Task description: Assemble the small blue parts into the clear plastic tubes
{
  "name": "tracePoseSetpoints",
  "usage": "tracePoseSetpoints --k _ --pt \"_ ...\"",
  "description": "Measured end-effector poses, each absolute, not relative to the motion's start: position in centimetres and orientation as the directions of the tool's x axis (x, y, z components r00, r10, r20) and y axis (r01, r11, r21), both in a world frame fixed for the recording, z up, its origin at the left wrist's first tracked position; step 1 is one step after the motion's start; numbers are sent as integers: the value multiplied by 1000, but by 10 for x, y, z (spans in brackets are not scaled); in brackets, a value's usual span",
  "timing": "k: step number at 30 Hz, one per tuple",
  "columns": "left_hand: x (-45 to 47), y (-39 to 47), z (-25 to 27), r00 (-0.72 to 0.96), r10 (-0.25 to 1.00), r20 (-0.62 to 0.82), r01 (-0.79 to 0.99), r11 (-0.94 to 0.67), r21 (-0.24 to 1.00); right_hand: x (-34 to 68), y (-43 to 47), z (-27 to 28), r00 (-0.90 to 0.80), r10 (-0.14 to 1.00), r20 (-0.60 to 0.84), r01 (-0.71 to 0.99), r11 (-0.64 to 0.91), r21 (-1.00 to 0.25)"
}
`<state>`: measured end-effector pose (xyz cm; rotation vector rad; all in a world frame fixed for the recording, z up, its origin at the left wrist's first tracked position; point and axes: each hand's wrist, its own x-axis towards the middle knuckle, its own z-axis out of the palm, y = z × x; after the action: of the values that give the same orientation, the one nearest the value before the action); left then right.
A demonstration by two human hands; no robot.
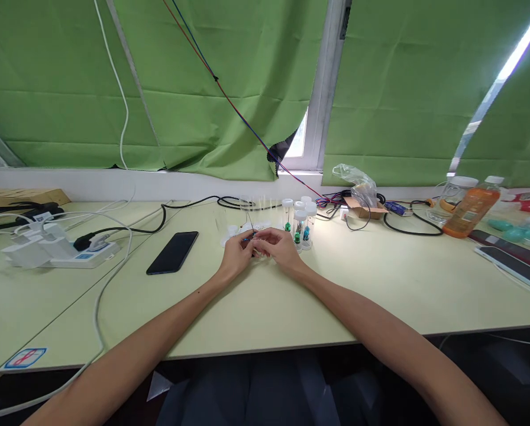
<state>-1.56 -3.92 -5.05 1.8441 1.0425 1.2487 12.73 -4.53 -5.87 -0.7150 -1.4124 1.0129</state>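
Observation:
My left hand [236,255] and my right hand [279,247] meet above the middle of the table, fingers closed and fingertips touching. Between them is a small part with thin dark wires [249,220] sticking up; its body is mostly hidden by my fingers, so its kind stays unclear. Just right of my right hand stand several clear capped tubes [299,228], upright, with small green and blue pieces inside. Clear tubes without visible contents [221,223] stand behind my hands, near some small white caps [232,230].
A black phone [173,252] lies left of my hands. Farther left is a white power strip [87,255] with plugs and cables. At the right are a small cardboard box [365,210], an orange drink bottle [472,207], a clear jar [452,198] and a white-edged phone [513,266].

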Motion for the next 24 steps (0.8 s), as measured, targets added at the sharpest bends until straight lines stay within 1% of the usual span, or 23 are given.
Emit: tracePoseSetpoints --k 7,14,19,24 --pt "-17 -38 -52 234 882 409 280 -464 841 128 -49 -56 -90 871 483 -65 479 -876" --pt "-19 -34 -57 226 875 429 305 -481 822 128 -49 -54 -74 867 493 -30 492 -870" --pt "-17 -35 -54 226 878 423 293 -475 829 128 -45 -58 -95 873 479 -71 474 -878" --pt "-17 -38 -51 229 870 436 286 -489 824 126 -40 -62 -121 891 438 -133 423 -896"
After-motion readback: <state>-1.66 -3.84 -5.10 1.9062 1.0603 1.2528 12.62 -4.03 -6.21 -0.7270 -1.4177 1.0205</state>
